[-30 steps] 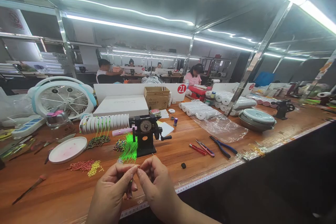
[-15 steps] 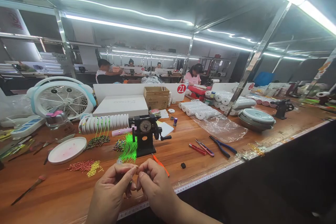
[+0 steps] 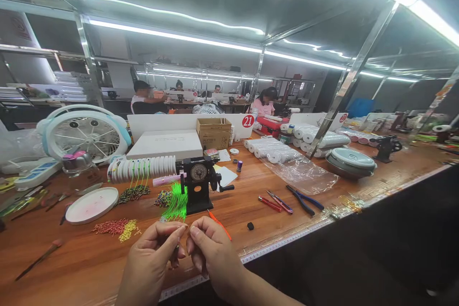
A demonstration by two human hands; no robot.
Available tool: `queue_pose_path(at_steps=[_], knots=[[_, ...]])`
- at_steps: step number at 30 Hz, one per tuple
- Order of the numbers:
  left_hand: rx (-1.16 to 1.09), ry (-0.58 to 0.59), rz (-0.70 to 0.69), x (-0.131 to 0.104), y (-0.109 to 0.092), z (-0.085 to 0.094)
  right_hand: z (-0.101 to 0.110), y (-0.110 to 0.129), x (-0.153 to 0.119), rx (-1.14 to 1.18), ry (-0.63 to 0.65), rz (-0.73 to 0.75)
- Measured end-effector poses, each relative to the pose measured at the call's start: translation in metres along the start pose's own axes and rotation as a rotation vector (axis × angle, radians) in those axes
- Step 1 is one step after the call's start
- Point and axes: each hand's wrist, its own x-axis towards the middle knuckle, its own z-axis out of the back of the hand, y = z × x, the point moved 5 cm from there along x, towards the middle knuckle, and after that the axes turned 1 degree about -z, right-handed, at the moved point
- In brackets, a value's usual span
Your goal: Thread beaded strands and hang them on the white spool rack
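Near the front edge of the table, my left hand (image 3: 156,250) is closed in a pinch, thumb against index finger. Close on its right, my right hand (image 3: 211,251) pinches too, its fingertips a small gap from the left ones. Whatever lies between the fingers is too small to make out. Just beyond the hands are a bundle of bright green cords (image 3: 175,204) and a black hand-cranked winder (image 3: 199,181). An orange-handled tool (image 3: 220,225) lies partly behind my right hand. Left of the hands are piles of red pieces (image 3: 110,227) and yellow beads (image 3: 128,230).
White spools (image 3: 158,166) extend left from the winder. A round white dish (image 3: 92,204), a brush-like tool (image 3: 39,259) and a fan (image 3: 86,135) are at left. To the right lie blue-handled pliers (image 3: 304,200), a red cutter (image 3: 270,203) and a black piece (image 3: 250,225). Other people sit farther back.
The fingertips of my two hands have drawn slightly apart, and my right thumb has shifted up. The things on the table stay where they were.
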Motion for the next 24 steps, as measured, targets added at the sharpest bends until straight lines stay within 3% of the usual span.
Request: queue_pose_path(at_steps=[4, 12, 17, 21, 24], knots=[[-0.016, -0.002, 0.013, 0.001, 0.001, 0.000, 0.003, -0.003, 0.002, 0.047, -0.007, -0.036], [-0.157, 0.125, 0.051, 0.001, 0.006, -0.003, -0.006, -0.003, -0.003, 0.021, 0.105, -0.081], [-0.031, 0.048, -0.054, 0.002, -0.012, 0.007, -0.003, -0.011, -0.003, -0.096, 0.126, -0.106], [0.141, 0.001, -0.144, 0.002, -0.027, 0.014, 0.003, -0.008, -0.002, -0.274, 0.121, 0.002], [0.177, 0.034, -0.148, 0.003, -0.024, 0.016, 0.008, 0.001, -0.002, -0.466, 0.066, 0.120]])
